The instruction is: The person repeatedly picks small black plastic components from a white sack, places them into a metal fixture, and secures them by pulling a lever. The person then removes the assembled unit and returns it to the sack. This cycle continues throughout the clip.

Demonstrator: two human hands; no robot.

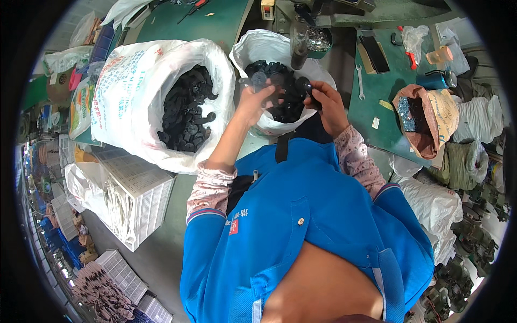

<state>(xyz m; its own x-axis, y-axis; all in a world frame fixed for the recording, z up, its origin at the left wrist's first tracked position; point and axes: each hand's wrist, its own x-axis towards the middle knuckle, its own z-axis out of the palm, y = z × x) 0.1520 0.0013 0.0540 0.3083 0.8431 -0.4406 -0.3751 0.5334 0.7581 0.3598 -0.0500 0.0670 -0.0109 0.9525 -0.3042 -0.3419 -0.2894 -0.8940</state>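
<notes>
Over a white sack (245,47) of black plastic parts, my left hand (257,101) is closed on a black part with a round end (258,81). To its right, my right hand (329,106) pinches another black part with a round end (303,84) between thumb and fingers. Loose black parts (280,113) fill the sack below both hands. On the left, a larger printed white sack (129,91) lies with its mouth turned toward me, holding many similar black parts (188,116). The exact kind of these parts is too small to make out.
A machine column (299,46) stands just beyond the sack, beside a cup of small metal pieces (319,40). The green table at right bears a wrench (360,82), a brown bag (431,116) and a blue bottle (437,79). A white crate (142,188) stands at lower left.
</notes>
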